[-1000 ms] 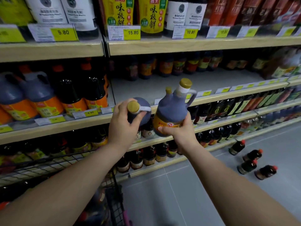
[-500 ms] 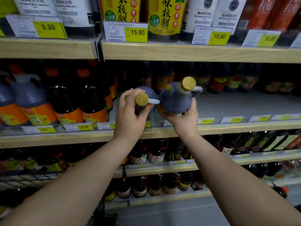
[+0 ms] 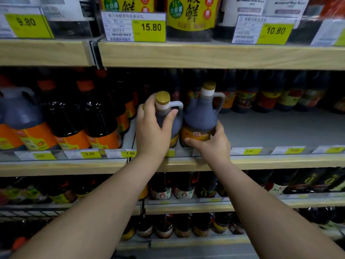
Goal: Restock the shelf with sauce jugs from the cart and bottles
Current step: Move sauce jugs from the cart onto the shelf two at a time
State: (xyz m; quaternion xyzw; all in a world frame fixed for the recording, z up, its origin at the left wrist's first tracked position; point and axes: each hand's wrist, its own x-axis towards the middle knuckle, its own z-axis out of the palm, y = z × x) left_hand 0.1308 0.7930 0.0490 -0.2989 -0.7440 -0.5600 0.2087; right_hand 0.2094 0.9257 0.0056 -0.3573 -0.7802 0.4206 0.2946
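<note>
Bare shelf (image 3: pixel 276 128) lies open toward 3 o'clock; orange-labelled bottles (image 3: pixel 100 126) crowd 9 o'clock. The left hand (image 3: pixel 151 131) grips the left jug (image 3: pixel 177 122) by its neck, and the right hand (image 3: pixel 212 146) clasps the right jug (image 3: pixel 200 118) low — both upright inside the front edge, no longer tilted before it.

Bare forearms reach forward; left hand (image 3: pixel 152 131) grips the left dark gold-capped plastic jug (image 3: pixel 178 122) at its neck, right hand (image 3: pixel 212 144) clasps the right jug (image 3: pixel 200 116) low.
</note>
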